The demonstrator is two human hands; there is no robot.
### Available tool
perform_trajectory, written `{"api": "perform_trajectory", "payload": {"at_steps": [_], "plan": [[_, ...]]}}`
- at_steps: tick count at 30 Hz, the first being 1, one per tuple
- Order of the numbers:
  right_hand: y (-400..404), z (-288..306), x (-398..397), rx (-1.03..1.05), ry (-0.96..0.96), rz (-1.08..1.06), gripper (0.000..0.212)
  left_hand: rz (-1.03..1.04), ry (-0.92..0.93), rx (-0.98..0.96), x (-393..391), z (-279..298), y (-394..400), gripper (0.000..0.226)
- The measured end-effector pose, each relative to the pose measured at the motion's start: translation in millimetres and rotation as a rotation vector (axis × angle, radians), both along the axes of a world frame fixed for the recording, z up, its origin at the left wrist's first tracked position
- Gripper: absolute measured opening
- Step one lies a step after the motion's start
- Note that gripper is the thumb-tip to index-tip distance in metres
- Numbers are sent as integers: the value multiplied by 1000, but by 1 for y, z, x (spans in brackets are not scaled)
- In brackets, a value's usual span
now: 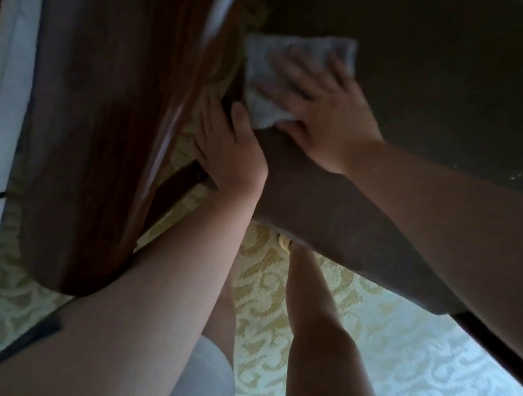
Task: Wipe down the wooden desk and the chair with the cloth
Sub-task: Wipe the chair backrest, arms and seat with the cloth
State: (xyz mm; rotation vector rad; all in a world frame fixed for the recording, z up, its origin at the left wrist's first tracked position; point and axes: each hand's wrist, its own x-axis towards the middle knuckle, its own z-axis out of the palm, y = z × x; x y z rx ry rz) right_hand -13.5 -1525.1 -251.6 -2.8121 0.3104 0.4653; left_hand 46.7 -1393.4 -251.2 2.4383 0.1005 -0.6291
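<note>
A pale grey cloth [296,72] lies flat on the dark upholstered seat of the chair [427,86]. My right hand [324,114] presses on the cloth with its fingers spread. My left hand [227,142] grips the chair's wooden frame [188,177] at the seat's left edge, fingers wrapped round the front of the rail, thumb on top. The glossy reddish-brown wooden desk [102,100] stands just left of the chair, its rounded edge close to my left forearm. The picture is blurred by motion.
A cream and gold patterned carpet [414,359] covers the floor below. My bare legs [314,326] in pale shorts stand between desk and chair. A white wall or window frame [3,90] with a black cable runs down the far left.
</note>
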Motion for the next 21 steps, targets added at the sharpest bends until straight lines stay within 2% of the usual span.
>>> {"api": "perform_trajectory", "payload": {"at_steps": [3,4,5,8,9,10,11,13,14,15,17,19,20,21], "plan": [[14,4,-22,-104,-56,-686,57,-42,15,49,-10,3,-4,55],[34,5,-26,-115,-45,-734,60,-55,1,64,-14,2,-6,57],[53,6,-28,-96,-36,-631,63,-65,-14,83,-18,2,-8,58],[51,8,-27,44,61,25,66,-57,-39,129,-24,0,-13,62],[30,6,-26,21,55,155,64,-43,-36,142,-24,0,-14,63],[12,3,-27,17,50,117,62,-36,-29,154,-24,0,-16,64],[-2,-3,-35,2,2,-71,59,-46,-23,168,-24,0,-17,64],[-3,0,-57,-70,-63,-647,59,-95,-36,165,-24,-1,-21,65],[14,2,-67,-115,-63,-780,61,-111,-47,150,-25,-2,-23,65],[38,4,-74,-127,-62,-722,63,-106,-51,132,-25,-3,-25,67],[70,8,-74,1,-37,-245,64,-65,-50,97,-23,-4,-25,71],[51,8,-57,82,45,198,58,-53,-44,63,-20,-3,-21,72],[26,6,-45,45,55,321,56,-58,-38,57,-19,-3,-19,72],[2,2,-35,22,32,307,55,-70,-34,59,-17,-2,-18,70]]}}
